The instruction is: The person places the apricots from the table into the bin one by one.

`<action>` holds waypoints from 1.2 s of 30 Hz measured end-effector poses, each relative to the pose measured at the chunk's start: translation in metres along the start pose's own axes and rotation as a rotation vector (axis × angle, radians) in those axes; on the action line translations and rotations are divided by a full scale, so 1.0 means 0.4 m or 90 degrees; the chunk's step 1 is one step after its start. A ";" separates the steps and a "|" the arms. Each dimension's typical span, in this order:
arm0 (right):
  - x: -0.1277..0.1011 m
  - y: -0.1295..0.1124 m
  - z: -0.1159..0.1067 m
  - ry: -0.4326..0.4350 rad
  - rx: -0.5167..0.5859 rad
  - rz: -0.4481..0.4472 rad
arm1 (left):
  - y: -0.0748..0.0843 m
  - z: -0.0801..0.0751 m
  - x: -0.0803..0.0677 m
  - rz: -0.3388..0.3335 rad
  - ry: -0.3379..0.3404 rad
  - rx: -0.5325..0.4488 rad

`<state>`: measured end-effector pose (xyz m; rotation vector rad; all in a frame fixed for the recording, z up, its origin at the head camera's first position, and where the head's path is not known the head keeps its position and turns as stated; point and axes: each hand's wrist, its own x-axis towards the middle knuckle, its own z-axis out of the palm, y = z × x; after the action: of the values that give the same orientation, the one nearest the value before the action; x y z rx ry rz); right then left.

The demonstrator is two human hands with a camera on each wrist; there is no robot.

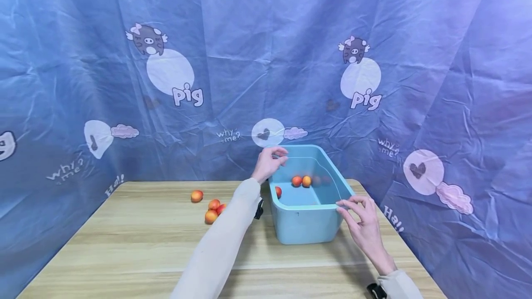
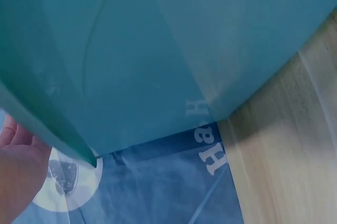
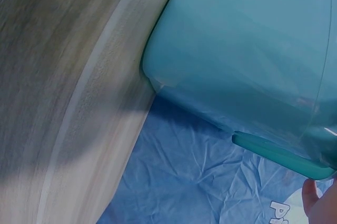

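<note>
A blue plastic bin (image 1: 307, 225) is at the right part of the table in the head view. My left hand (image 1: 269, 164) grips its rim near the far left corner, fingers bent over the edge. At the near right corner my right hand (image 1: 363, 225) pinches the rim between thumb and fingers. Inside the bin, small red-orange fruits (image 1: 297, 181) are visible, one partly hidden by the left wall. The left wrist view shows the bin's wall (image 2: 137, 66) with the hand at its rim. In the right wrist view, fingertips touch the rim (image 3: 279, 155).
Left of the bin, several red-orange fruits lie on the wooden table (image 1: 124, 234): one fruit (image 1: 196, 196) apart, the others in a cluster (image 1: 211, 216) partly behind my left sleeve. A blue printed cloth (image 1: 249, 82) hangs behind and beside the table.
</note>
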<state>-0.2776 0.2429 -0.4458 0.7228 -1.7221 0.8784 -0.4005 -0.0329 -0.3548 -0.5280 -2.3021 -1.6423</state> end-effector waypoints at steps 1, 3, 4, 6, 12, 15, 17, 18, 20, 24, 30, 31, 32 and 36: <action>-0.001 0.000 0.000 -0.001 0.000 0.000 | 0.000 -0.005 -0.005 0.003 0.004 0.002; -0.002 0.001 -0.001 0.000 -0.001 -0.003 | -0.004 -0.013 -0.015 0.007 0.008 0.003; -0.002 0.001 -0.001 0.000 0.000 -0.005 | -0.006 -0.017 -0.020 0.007 0.011 0.003; -0.002 0.002 0.000 -0.001 0.002 -0.007 | -0.011 -0.027 -0.032 0.008 0.020 -0.003; -0.001 0.004 0.003 -0.002 0.004 -0.011 | -0.025 -0.055 -0.056 0.026 0.040 -0.008; -0.001 0.005 0.002 0.002 0.003 -0.015 | -0.033 -0.068 -0.062 0.038 0.041 -0.002; 0.000 0.005 0.002 0.004 0.002 -0.015 | -0.040 -0.075 -0.065 0.047 0.048 0.002; 0.000 0.005 0.001 0.003 0.001 -0.015 | -0.044 -0.079 -0.066 0.051 0.051 0.004; 0.000 0.005 0.001 0.003 0.000 -0.015 | -0.050 -0.085 -0.068 0.050 0.056 0.003; 0.000 0.005 0.001 0.003 0.000 -0.017 | -0.063 -0.097 -0.075 0.037 0.057 -0.003; -0.003 0.008 0.001 0.007 0.002 -0.019 | -0.070 -0.111 -0.084 0.025 0.053 -0.016; -0.003 0.009 0.001 0.008 0.002 -0.020 | -0.070 -0.113 -0.085 0.025 0.054 -0.017; -0.003 0.009 0.001 0.008 0.003 -0.021 | -0.072 -0.116 -0.085 0.024 0.055 -0.018; -0.002 0.012 -0.001 0.008 0.005 -0.023 | -0.084 -0.126 -0.089 0.019 0.066 -0.012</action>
<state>-0.2809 0.2458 -0.4476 0.7503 -1.6901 0.8631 -0.3830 -0.0954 -0.3820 -0.4672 -2.1966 -1.6384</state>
